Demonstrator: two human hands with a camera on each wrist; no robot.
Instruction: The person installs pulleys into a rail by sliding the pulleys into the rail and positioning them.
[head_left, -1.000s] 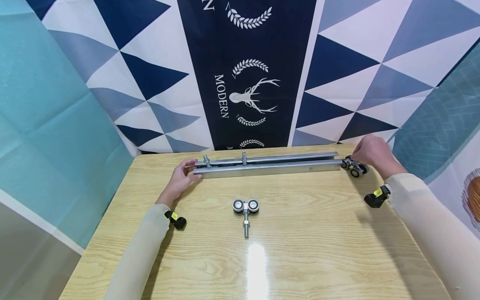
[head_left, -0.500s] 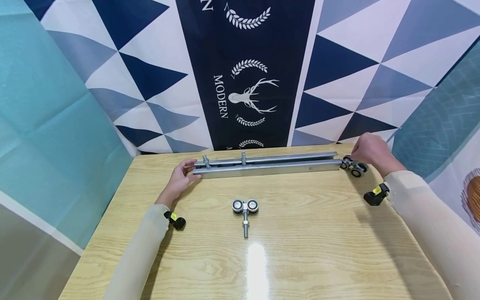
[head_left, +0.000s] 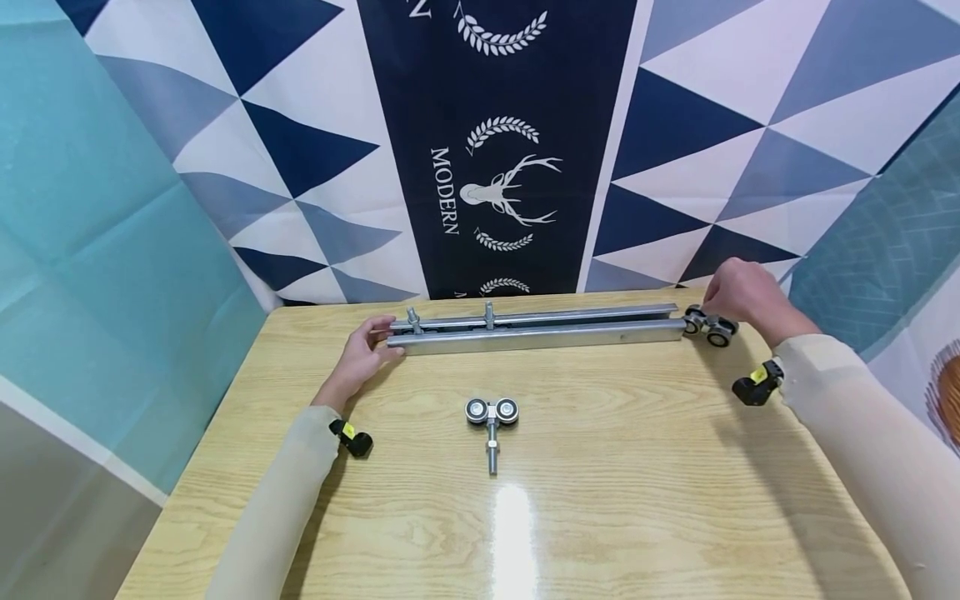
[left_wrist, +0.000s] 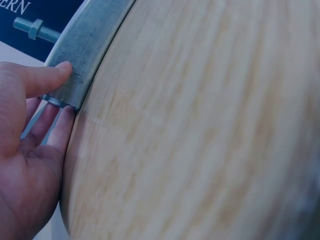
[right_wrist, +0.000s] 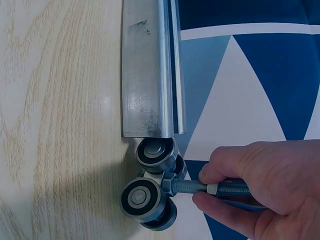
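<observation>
A long metal track (head_left: 540, 337) with a slot along its top lies near the back of the table, two threaded bolts (head_left: 489, 315) standing up out of the slot toward its left end. My left hand (head_left: 360, 358) holds that left end; in the left wrist view the thumb (left_wrist: 55, 77) presses the side wall and the fingers reach round the end. At the other end, my right hand (head_left: 746, 298) pinches the threaded bolt (right_wrist: 187, 186) of a roller trolley (right_wrist: 142, 200). The trolley's front wheels (right_wrist: 156, 154) are right at the track's open end, the rear wheels outside it.
Another roller trolley (head_left: 492, 417) lies on its side on the wooden table (head_left: 615, 483), bolt toward me. A patterned cloth (head_left: 510, 150) hangs right behind the table's back edge, and a teal cloth (head_left: 97, 233) hangs at the left.
My right hand has risen slightly, and the trolley has tilted closer to level at the track's end. The left hand and the track have stayed in place.
</observation>
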